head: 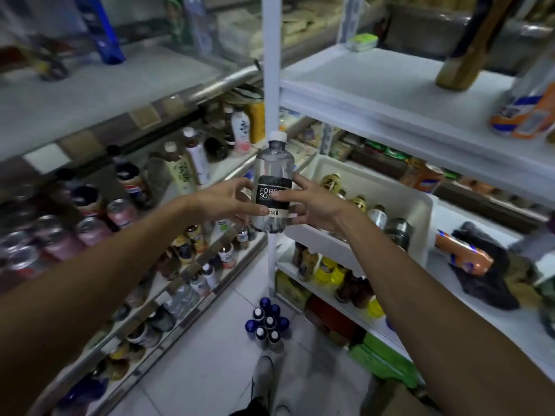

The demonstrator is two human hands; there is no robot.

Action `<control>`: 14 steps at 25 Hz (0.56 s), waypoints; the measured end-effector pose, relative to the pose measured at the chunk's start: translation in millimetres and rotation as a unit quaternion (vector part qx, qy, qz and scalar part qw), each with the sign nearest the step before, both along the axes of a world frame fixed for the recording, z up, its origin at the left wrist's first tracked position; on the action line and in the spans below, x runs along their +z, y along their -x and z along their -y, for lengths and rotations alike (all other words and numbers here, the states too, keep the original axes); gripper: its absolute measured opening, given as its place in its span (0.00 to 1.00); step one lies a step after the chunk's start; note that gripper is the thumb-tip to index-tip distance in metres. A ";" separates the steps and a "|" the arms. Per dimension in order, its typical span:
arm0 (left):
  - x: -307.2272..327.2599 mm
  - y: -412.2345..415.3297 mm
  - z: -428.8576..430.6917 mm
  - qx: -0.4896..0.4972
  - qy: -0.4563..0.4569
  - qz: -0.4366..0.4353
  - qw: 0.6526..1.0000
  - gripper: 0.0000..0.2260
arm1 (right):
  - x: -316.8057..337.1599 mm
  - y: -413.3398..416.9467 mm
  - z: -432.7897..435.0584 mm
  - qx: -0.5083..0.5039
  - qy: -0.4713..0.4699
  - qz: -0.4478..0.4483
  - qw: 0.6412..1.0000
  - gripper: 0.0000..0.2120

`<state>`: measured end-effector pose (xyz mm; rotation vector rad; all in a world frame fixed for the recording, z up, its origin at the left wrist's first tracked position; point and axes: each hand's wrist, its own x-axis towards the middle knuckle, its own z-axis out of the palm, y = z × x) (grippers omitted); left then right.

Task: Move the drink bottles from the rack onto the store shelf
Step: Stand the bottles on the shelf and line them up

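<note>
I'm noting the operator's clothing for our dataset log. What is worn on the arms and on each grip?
Nothing shows. The left forearm and right forearm are bare up to the frame's edge, with no sleeve in view. The left grip and right grip have no gloves, and no watch, bracelet or ring is visible.

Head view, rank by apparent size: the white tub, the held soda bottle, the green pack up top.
1. white tub
2. soda bottle, helped by nearness to the camera
3. green pack, farther off, so true size is unsure
</note>
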<state>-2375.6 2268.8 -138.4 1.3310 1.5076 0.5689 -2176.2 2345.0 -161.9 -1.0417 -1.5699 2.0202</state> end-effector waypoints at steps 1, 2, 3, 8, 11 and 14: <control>4.8 7.7 16.1 0.034 -0.018 0.016 0.999 0.27 | 4.6 14.2 6.9 0.016 -0.030 -0.002 0.999 0.23; 9.2 14.4 33.0 0.071 -0.034 0.026 0.997 0.22 | 8.9 29.1 14.1 0.030 -0.056 -0.007 0.998 0.22; 15.5 21.4 54.2 0.113 -0.051 0.028 0.992 0.18 | 13.7 47.7 24.0 0.044 -0.073 -0.012 0.996 0.21; 53.1 73.8 148.6 0.262 -0.123 0.001 0.957 0.24 | 51.0 140.9 77.5 0.109 -0.132 -0.040 0.984 0.23; 90.1 109.7 195.1 0.327 -0.165 -0.021 0.930 0.22 | 92.8 193.3 106.6 0.156 -0.185 -0.068 0.968 0.26; 125.9 135.5 236.0 0.396 -0.219 -0.018 0.892 0.17 | 142.7 241.5 138.2 0.197 -0.224 -0.105 0.949 0.23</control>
